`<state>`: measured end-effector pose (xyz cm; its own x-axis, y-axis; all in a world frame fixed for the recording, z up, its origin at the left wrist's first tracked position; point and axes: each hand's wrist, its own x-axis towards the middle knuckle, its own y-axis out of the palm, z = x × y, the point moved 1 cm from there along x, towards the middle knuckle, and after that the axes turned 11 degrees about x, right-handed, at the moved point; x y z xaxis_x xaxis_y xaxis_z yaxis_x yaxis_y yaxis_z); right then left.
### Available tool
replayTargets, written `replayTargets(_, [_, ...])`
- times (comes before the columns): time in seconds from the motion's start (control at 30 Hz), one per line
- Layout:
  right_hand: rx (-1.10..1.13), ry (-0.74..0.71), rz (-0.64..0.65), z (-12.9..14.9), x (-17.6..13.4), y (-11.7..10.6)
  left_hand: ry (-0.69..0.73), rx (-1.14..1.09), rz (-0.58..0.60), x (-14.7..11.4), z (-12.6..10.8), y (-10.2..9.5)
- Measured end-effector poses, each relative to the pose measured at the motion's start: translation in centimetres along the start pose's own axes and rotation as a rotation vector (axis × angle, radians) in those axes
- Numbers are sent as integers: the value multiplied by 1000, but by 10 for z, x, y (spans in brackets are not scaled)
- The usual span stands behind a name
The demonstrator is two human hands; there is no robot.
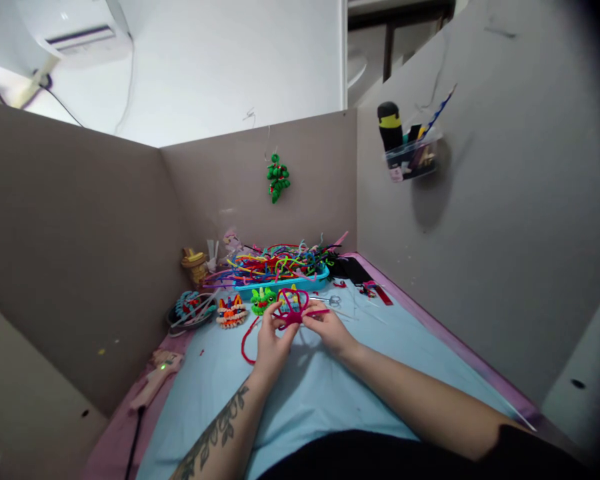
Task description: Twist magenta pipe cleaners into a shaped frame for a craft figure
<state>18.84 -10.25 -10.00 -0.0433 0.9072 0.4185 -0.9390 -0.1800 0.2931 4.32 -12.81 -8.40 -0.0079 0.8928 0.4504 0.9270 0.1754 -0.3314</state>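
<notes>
Between my two hands is a magenta pipe cleaner piece (294, 317), bent into several loops that fan upward from a dense base. My left hand (273, 340) pinches its left side with thumb and fingers. From the right, my right hand (330, 328) grips the base, where a short straight end sticks out to the right. A red pipe cleaner strand (245, 345) curls down onto the cloth left of my left hand. Just behind the hands sit a green pipe cleaner figure (263, 300) and, partly hidden, a blue and yellow one. An orange and white figure (231, 311) stands further left.
A blue tray (280, 288) heaped with coloured pipe cleaners stands at the back. Scissors (334, 302) lie to its right, near a black flat object (351, 270). At left are a dark bowl (193, 321) and a pink glue gun (155, 380). Grey panels enclose the table.
</notes>
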Motion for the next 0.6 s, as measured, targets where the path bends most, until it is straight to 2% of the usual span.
replayTargets(0.1, [59,103,4,-2,1,1,2,-28,25,0,1,1])
replayTargets(0.2, [36,106,14,-3,2,0,-20,-52,42,2,4,2])
replayTargets(0.27, [-33,53,-7,-4,2,-2,-55,-79,27,3,6,2])
replayTargets(0.4, [-311,-85,-49,2,0,-6,-149,-126,-74,9,10,0])
replayTargets(0.6, [-526,-341,127,18,-9,-1,-233,-179,-131,12,12,0])
